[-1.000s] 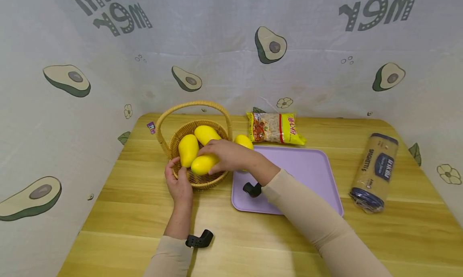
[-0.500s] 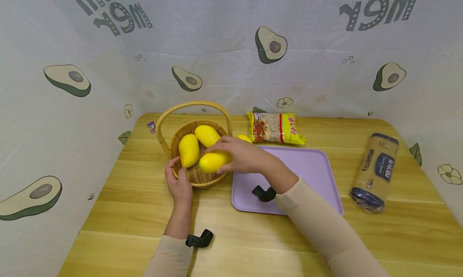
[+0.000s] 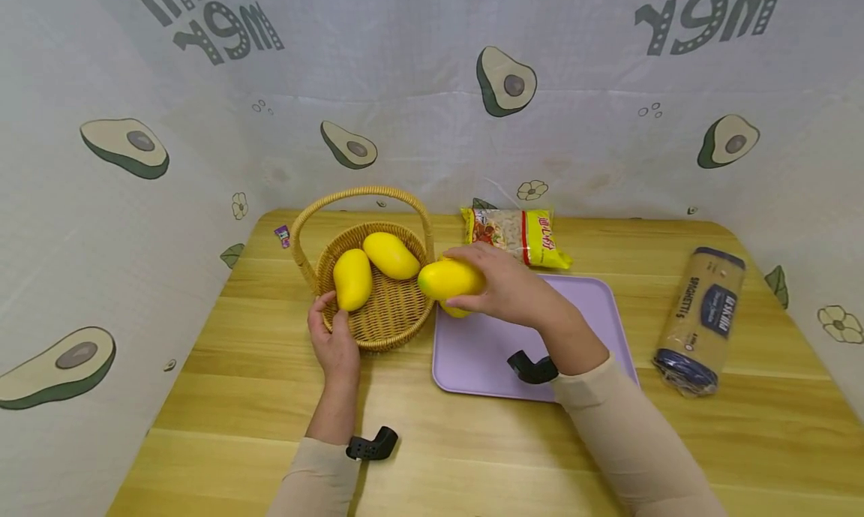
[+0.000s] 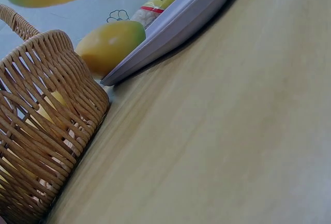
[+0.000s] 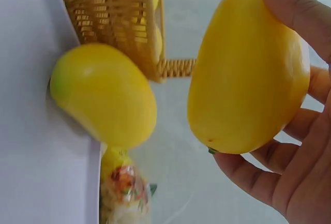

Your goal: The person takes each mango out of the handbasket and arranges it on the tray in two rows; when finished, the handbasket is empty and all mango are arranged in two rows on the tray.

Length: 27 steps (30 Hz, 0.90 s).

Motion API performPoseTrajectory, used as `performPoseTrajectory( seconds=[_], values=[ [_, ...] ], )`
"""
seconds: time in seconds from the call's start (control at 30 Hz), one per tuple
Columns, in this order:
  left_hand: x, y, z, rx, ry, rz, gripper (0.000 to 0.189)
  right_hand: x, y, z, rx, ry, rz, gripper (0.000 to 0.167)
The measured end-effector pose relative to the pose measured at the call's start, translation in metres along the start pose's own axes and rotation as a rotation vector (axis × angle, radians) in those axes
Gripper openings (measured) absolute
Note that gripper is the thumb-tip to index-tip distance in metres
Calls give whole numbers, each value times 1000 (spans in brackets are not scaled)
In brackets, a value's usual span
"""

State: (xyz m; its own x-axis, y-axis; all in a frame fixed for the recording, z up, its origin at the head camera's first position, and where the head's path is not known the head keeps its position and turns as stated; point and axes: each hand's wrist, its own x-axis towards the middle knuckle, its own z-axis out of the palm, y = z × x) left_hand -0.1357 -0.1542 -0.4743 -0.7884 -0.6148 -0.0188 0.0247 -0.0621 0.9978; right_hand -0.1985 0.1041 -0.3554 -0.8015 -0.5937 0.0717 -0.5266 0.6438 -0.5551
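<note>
My right hand (image 3: 502, 284) holds a yellow mango (image 3: 451, 278) with a greenish tip, raised over the left edge of the lilac tray (image 3: 533, 389). In the right wrist view, thumb and fingers wrap that mango (image 5: 248, 69). Below it, another mango (image 5: 103, 97) lies on the tray's edge, mostly covered in the head view. My left hand (image 3: 335, 348) holds the near left side of the wicker basket (image 3: 385, 344), thumb at the rim. Two mangoes lie inside: one at the left (image 3: 352, 279), the other at the back (image 3: 391, 256).
A yellow-ended food packet (image 3: 547, 239) lies behind the tray. At the right is a spaghetti pack (image 3: 702, 322). A tiny purple wrapper (image 3: 283, 236) lies left of the basket, whose tall handle (image 3: 364, 193) arches over it. Printed cloth (image 3: 418, 89) hangs around the wooden table (image 3: 418, 457).
My right hand has lifted the mango out of the basket and carried it right, over the tray's left edge. The back mango has shifted slightly right. My left hand stays at the basket.
</note>
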Motion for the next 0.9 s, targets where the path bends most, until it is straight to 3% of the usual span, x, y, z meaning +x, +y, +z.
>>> performPoseTrajectory(
  seconds=[0.33,0.53,0.73,0.9],
  values=[
    [0,-1,0,7,-2,2,35,-21,33,-11,52,75,216,73],
    [0,2,0,2,-5,3,35,-33,44,-14,10,110,265,74],
    [1,1,-1,7,-18,-5,36,-42,51,-14,20,152,260,69],
    [1,0,-2,14,-20,-28,35,-45,53,-11,33,110,299,71]
  ],
)
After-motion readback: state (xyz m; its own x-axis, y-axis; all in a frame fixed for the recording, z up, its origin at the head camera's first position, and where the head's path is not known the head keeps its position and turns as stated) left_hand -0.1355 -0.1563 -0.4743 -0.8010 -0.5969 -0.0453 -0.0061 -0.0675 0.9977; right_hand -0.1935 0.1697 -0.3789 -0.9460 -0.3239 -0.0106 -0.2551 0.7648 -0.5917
